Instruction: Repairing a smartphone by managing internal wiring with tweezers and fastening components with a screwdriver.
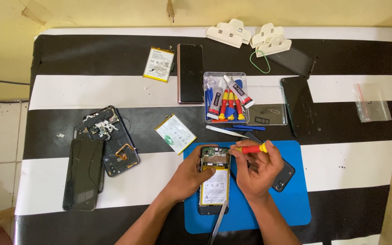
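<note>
On the blue mat (291, 199), the opened phone (214, 181) lies with its yellow-edged battery showing, metal tweezers (218, 222) just nearer than it. The left hand (191, 174) closes its grip on the phone's left edge; the right hand (257, 170) pinches a red-and-yellow screwdriver (250, 148) over the phone's top end, covering a dark back cover (286, 176). Beyond the phone lie a loose battery (175, 134) and a clear tool box (225, 97); far left on the striped surface (350, 165), a dismantled phone (112, 140).
</note>
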